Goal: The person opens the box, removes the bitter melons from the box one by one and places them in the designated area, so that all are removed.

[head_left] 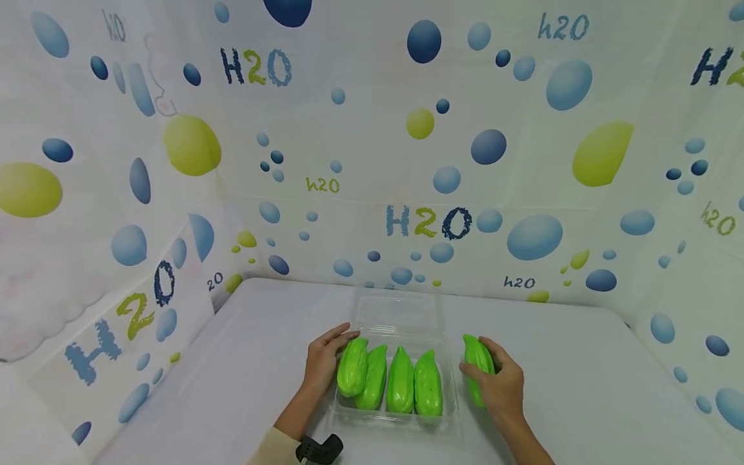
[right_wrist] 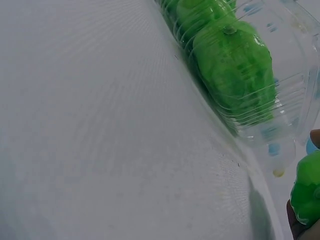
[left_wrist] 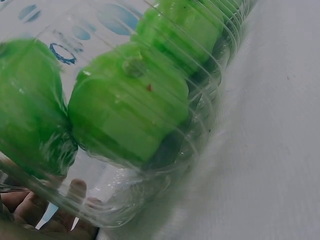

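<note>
A clear plastic clamshell box (head_left: 395, 416) holds several glossy green gourds (head_left: 400, 381) with ridged sides and pointed tips. The leftmost gourd (head_left: 352, 368) sits higher than the others and overlaps its neighbour. My left hand (head_left: 321, 361) is at the box's left side, fingers extended along the wall near that gourd; in the left wrist view its fingers (left_wrist: 75, 192) show beyond the clear plastic. To the right of the box, my right hand (head_left: 501, 384) grips another green gourd (head_left: 476, 355) between thumb and fingers. The right wrist view catches only part of this held gourd (right_wrist: 307, 187).
The box's clear lid (head_left: 398, 313) lies folded back behind it. A white cloth (head_left: 581, 387) covers the table. Patterned curtains (head_left: 360, 142) with bubbles and lettering enclose the back and sides. A black band (head_left: 320, 449) is on the left wrist.
</note>
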`<state>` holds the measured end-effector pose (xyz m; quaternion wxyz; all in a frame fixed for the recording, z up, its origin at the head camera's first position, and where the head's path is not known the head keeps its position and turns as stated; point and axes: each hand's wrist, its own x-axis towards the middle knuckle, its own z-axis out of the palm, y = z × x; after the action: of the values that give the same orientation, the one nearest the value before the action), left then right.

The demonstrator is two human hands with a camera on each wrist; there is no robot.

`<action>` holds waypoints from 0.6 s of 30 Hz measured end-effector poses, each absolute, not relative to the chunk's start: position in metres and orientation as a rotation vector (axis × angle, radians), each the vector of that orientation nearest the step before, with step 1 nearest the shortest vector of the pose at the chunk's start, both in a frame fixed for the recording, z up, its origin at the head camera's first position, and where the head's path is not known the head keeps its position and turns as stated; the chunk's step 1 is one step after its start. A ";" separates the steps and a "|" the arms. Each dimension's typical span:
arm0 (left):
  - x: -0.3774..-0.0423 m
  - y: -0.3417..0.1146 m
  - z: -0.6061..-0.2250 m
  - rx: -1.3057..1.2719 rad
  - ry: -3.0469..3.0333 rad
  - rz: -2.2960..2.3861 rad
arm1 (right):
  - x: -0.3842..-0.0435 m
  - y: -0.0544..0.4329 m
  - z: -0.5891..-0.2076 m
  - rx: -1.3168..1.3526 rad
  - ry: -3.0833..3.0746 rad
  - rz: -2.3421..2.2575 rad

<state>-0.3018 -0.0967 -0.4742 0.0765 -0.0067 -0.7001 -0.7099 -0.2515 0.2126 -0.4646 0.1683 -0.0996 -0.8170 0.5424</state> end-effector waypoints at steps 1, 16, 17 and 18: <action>-0.301 -0.096 -0.474 -0.017 -2.096 -2.133 | -0.252 0.213 -0.466 -0.280 -2.328 1.539; -0.302 -0.095 -0.474 -0.001 -2.106 -2.137 | -0.257 0.219 -0.479 -0.255 -2.429 1.529; -0.302 -0.095 -0.474 -0.007 -2.107 -2.130 | -0.258 0.219 -0.480 -0.250 -2.431 1.536; -0.302 -0.094 -0.474 -0.014 -2.104 -2.127 | -0.258 0.220 -0.480 -0.244 -2.434 1.540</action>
<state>-0.3017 -0.0944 -0.4738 0.0747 -0.0047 -0.7012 -0.7090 -0.2580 0.2201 -0.4801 0.1252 -0.0838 -0.8354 0.5286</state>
